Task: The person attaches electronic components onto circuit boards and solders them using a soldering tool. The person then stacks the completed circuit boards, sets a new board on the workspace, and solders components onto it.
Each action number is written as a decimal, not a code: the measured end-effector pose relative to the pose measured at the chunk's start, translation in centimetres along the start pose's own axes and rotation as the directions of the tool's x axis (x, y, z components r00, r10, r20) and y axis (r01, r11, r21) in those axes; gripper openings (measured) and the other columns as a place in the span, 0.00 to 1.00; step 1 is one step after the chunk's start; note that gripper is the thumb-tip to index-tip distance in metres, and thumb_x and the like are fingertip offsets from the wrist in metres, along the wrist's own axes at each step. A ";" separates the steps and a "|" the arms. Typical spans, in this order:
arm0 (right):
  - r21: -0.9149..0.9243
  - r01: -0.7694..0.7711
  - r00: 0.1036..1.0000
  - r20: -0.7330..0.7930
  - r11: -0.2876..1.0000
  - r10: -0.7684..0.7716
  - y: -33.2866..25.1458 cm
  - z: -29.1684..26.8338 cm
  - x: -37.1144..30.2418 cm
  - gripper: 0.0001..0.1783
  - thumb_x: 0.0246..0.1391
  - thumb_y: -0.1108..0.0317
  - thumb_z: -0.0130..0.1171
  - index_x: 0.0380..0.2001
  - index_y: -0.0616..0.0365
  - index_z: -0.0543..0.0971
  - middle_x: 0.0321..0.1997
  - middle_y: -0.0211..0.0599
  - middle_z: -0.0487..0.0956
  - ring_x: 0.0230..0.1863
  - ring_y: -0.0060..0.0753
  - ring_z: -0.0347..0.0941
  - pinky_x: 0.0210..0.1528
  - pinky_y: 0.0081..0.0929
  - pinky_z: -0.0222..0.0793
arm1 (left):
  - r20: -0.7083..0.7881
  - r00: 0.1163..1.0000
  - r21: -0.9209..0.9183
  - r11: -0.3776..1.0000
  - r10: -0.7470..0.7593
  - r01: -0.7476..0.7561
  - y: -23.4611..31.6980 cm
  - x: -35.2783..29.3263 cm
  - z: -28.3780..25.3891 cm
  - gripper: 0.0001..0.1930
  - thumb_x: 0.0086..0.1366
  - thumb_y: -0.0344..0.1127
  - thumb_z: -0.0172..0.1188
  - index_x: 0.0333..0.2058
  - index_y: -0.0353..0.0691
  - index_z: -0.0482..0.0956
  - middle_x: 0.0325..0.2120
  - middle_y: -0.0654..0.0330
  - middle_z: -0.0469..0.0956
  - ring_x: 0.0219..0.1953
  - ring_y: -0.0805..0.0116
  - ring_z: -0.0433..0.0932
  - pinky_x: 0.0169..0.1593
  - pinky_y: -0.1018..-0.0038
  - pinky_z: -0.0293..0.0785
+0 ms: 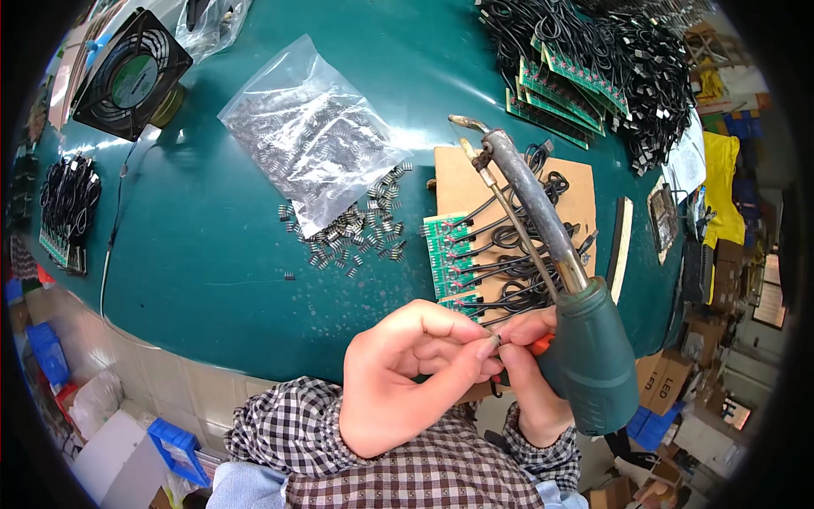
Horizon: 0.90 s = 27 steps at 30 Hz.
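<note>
My left hand [415,365] is closed, with its thumb and forefinger pinching a tiny dark piece [498,340] too small to name. Against it are the thumb and forefinger of my right hand [534,373], bent to the same point. A soldering gun [593,356] with a dark green body, a bent tip and a thin feed tube stands over my right hand, which appears to hold it; its body hides the other fingers. An orange-red part shows beside them. Just beyond lie green circuit boards [449,254] with black cables [509,242], on a brown board [568,182].
Left of the boards lies a pile of small black pin parts [348,237], beside a clear bag [305,127] of more. A fan [131,76] stands far left, above bundled cables [69,208]. Cabled boards [564,89] are heaped at the far right of the green table [195,280].
</note>
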State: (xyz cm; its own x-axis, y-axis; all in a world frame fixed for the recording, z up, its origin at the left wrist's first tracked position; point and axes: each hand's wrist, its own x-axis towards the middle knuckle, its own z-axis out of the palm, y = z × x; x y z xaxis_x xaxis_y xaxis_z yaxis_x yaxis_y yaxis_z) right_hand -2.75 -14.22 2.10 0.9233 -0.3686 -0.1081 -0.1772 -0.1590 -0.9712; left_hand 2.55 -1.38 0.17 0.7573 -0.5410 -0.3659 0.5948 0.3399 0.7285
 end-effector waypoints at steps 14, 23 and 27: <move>-0.147 0.009 1.000 -0.012 0.989 -0.011 0.6 -0.5 -0.8 0.14 0.43 0.77 0.56 0.36 0.64 0.67 0.31 0.40 0.71 0.32 0.33 0.71 0.34 0.26 0.69 | -0.038 0.973 0.555 0.814 0.229 -0.171 0.2 0.1 -1.9 0.04 0.55 0.25 0.57 0.31 0.33 0.76 0.23 0.57 0.76 0.23 0.73 0.76 0.26 0.79 0.71; 0.142 -0.071 0.943 -0.314 0.987 0.113 2.0 -1.1 -3.7 0.24 0.45 0.66 0.55 0.45 0.66 0.63 0.30 0.39 0.68 0.30 0.34 0.68 0.31 0.29 0.69 | -0.244 0.948 0.460 0.885 0.206 -0.074 -2.4 4.8 -3.5 0.03 0.59 0.24 0.53 0.29 0.29 0.71 0.26 0.56 0.76 0.26 0.76 0.77 0.32 0.83 0.75; 0.199 -0.018 0.945 -0.318 0.980 0.082 2.9 -1.8 -4.4 0.24 0.47 0.62 0.54 0.44 0.65 0.62 0.30 0.39 0.68 0.30 0.33 0.68 0.30 0.29 0.70 | -0.310 0.930 0.368 0.927 0.199 -0.075 -2.9 5.1 -3.3 0.04 0.56 0.24 0.56 0.27 0.29 0.74 0.23 0.61 0.76 0.23 0.83 0.74 0.25 0.87 0.70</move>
State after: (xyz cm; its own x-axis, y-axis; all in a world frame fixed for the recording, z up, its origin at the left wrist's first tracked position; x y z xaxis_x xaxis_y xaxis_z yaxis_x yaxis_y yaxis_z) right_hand -7.96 -14.66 0.18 0.7491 -0.6525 -0.1144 -0.1225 0.0333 -0.9919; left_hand 5.59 -2.58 -5.75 0.9059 -0.1974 -0.3748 0.3948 0.0728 0.9159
